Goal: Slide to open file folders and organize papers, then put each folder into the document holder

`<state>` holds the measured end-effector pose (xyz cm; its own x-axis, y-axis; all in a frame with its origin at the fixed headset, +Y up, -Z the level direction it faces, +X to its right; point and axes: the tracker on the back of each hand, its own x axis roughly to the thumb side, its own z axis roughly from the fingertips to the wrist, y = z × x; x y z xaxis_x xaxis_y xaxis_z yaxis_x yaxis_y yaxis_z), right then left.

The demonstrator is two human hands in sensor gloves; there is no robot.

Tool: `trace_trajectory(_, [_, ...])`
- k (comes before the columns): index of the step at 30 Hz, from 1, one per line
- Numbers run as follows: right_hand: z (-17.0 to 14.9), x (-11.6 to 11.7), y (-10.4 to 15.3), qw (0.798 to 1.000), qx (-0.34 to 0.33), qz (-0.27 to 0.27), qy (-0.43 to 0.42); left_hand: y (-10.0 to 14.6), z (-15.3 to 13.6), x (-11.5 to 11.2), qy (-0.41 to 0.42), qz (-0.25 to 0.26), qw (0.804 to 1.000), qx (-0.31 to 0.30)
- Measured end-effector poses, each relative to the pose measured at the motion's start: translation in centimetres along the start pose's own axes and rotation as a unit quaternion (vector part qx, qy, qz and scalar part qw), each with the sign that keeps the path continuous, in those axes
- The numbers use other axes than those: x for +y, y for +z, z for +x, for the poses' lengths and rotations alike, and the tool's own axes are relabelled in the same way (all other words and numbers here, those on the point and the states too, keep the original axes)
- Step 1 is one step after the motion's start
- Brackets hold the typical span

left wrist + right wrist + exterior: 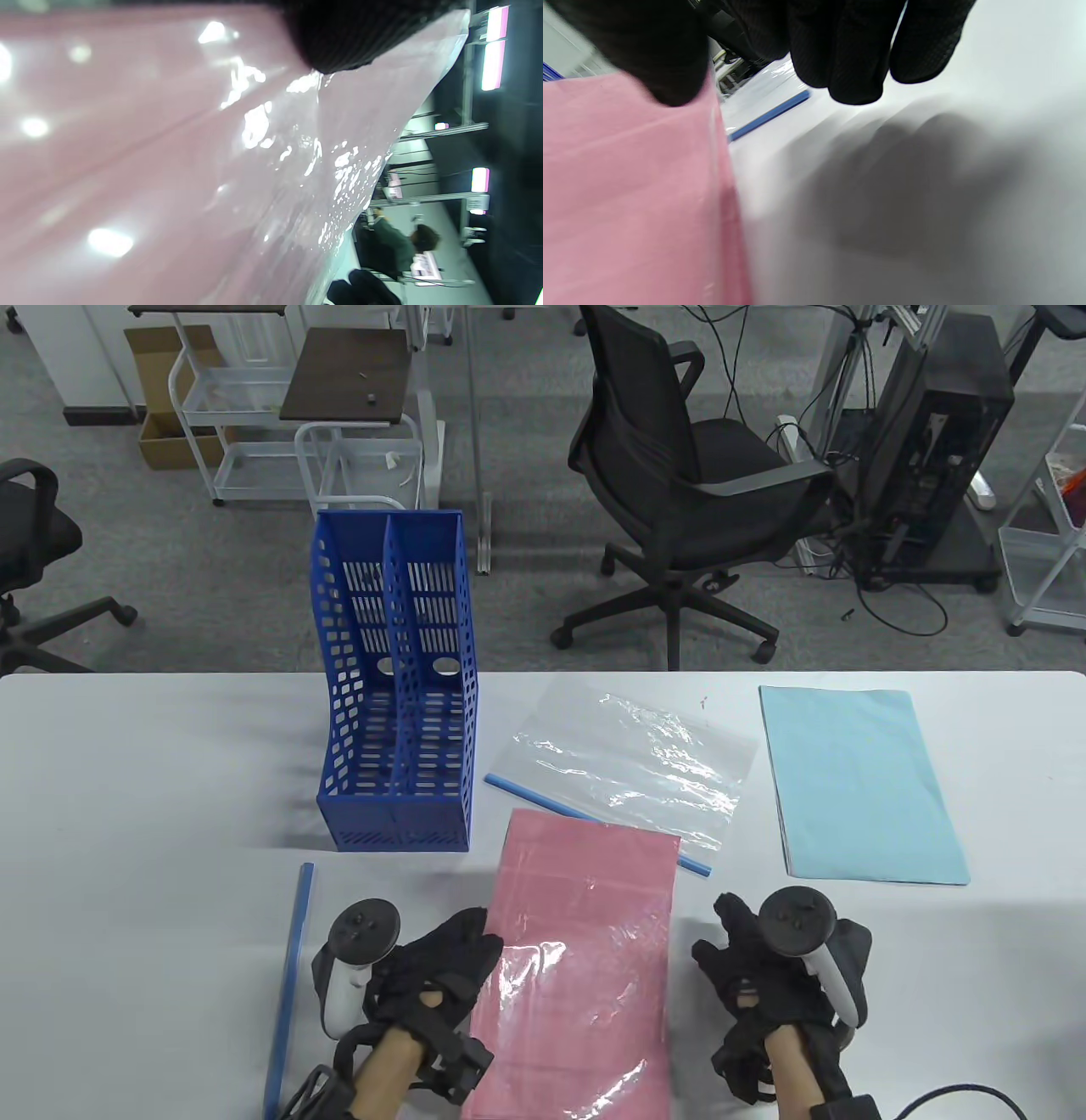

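Note:
A clear folder with pink papers [585, 950] inside lies lengthwise at the table's front middle. My left hand [454, 963] lies at its left edge. In the left wrist view one fingertip [339, 42] touches the glossy pink folder [169, 169]. My right hand [721, 950] hovers just right of the folder, fingers loosely curled, holding nothing. Its thumb [666, 80] sits by the pink folder's edge [628, 190]. A loose blue slide bar [288, 984] lies left of my left hand. The blue two-slot document holder [394, 687] stands behind, with both slots bare.
An empty clear folder [645, 755] with its blue slide bar [594, 819] fitted lies behind the pink one, partly under it. A stack of light blue papers [861, 780] lies at the right. The white table [127, 814] ends at a far edge, with office chairs beyond.

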<state>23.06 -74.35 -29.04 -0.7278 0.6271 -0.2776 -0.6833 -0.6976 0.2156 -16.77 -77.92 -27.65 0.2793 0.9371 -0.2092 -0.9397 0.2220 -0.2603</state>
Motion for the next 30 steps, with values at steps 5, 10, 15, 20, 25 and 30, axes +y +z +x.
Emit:
trace_trajectory(5, [0.2, 1.9, -0.4, 0.981, -0.047, 0.091, -0.165, 1.1, 0.8, 1.0, 0.032, -0.008, 0.994, -0.102])
trace_trajectory(10, [2.0, 1.3, 1.0, 0.936, -0.152, 0.031, -0.316, 2.6, 2.2, 1.3, 0.012, 0.001, 0.979, -0.205])
trace_trajectory(15, [4.1, 0.0, 3.6, 0.924, -0.251, -0.047, -0.283, 3.5, 3.2, 1.4, 0.019, 0.028, 0.966, -0.255])
trace_trajectory(20, [4.0, 2.4, 2.8, 0.916, -0.242, -0.008, -0.319, 2.3, 1.4, 0.4, 0.003, 0.011, 0.976, -0.219])
trace_trajectory(25, [4.2, 3.0, 2.6, 0.889, -0.264, 0.028, -0.374, 2.2, 1.3, 0.7, 0.018, 0.013, 0.976, -0.217])
trace_trajectory(30, [4.1, 1.5, 3.3, 0.916, -0.229, -0.069, -0.322, 2.3, 1.3, 1.8, 0.018, 0.027, 0.979, -0.203])
